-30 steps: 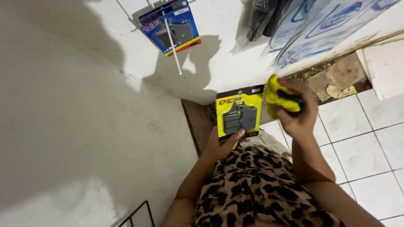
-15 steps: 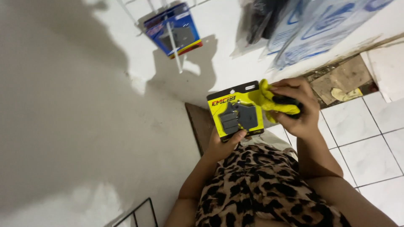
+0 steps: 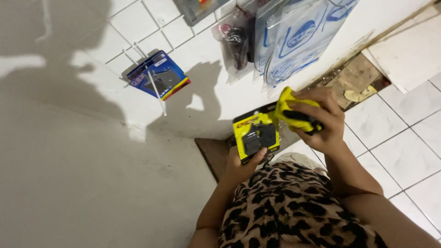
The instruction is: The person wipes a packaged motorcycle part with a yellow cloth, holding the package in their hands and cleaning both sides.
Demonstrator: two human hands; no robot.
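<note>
My left hand grips the lower edge of a yellow and black blister pack holding two dark pads. My right hand is closed around a bunched yellow cloth pressed against the pack's right edge. Both hands are held in front of a white wall, above my leopard-print clothing.
A white wire grid on the wall carries a blue blister pack on a peg and several clear plastic bags of parts. White floor tiles lie at right, with a broken patch by the wall.
The view has shifted, so the hands and pack sit lower right in frame. The cloth in my right hand stays against the pack's right side.
</note>
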